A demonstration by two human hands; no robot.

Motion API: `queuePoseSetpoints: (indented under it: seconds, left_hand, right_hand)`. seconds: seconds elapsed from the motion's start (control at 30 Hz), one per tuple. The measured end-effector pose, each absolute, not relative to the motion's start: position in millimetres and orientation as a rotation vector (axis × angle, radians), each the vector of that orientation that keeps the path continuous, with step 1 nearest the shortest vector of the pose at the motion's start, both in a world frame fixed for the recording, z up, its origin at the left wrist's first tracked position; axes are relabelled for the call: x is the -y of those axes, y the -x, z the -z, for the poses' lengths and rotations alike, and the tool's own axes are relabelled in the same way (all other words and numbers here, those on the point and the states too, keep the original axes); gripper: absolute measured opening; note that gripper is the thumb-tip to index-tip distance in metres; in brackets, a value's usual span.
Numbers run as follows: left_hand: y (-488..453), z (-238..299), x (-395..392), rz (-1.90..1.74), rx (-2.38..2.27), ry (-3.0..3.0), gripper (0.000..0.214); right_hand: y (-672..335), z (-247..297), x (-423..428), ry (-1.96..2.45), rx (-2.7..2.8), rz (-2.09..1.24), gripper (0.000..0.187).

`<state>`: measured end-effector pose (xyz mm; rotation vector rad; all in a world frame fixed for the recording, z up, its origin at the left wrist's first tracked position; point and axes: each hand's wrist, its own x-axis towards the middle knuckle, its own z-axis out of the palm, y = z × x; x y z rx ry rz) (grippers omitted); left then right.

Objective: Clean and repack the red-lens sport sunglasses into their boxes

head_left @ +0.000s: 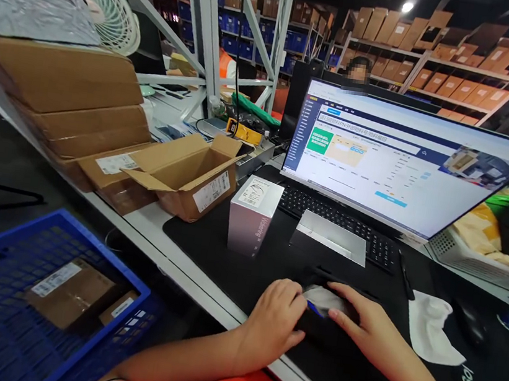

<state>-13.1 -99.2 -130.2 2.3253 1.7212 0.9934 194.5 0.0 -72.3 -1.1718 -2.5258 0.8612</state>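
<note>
Grey, blue-edged, plastic-looking rounded bundle (323,299) sits nearer us, right of the upright mauve cardboard box (244,227), our right hand (370,324) clasping one end, seemingly to steady it, while we cannot tell whether our left hand (272,319) grips.

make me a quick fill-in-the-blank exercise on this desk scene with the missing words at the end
1. The left hand and right hand are both at a grey item with a ____ patch.
2. In the picture, the open carton stands to the ____ of the small box.
3. A pale flat piece partly covers the black ____ below the monitor.

Missing words: blue; left; keyboard
</note>
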Motion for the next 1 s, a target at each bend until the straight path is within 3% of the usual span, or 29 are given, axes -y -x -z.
queuePoseSetpoints:
  seconds: [0.23, 0.37, 0.43, 0.6, 0.77, 0.83, 0.93, 1.0]
  left_hand:
    - [14, 132, 90, -0.916, -1.787, -2.218, 0.048]
    - [8, 137, 89, -1.013, -1.703, -2.337, 0.066]
    - [5, 135, 87, -1.008, -1.702, -2.372, 0.059]
    - [6, 121, 83, -0.874, -1.734, -2.48, 0.033]
    - [10, 110, 77, -0.761, -1.353, -2.767, 0.028]
    - [7, 108, 73, -0.779, -1.349, -2.77, 0.043]
    - [-1, 106, 64, -0.795, -1.505, -2.703, 0.09]
    - [-3, 105, 58, -0.767, -1.523, -2.675, 0.104]
  right_hand:
    - [-252, 87, 27, 1.247, 2.286, -0.439, 0.024]
    - [-255, 107, 54, 1.27, 2.379, -0.437, 0.053]
    - [-245, 117, 62, 1.27, 2.41, -0.418, 0.06]
    - [-220, 128, 63, 1.293, 2.383, -0.258, 0.045]
    - [-209, 127, 59, 1.216, 2.401, -0.115, 0.037]
    - [-205, 126, 62, 1.175, 2.397, -0.062, 0.035]
    - [-201, 125, 72, 1.106, 2.363, -0.031, 0.032]
    - [-201, 126, 78, 1.081, 2.32, -0.041, 0.034]
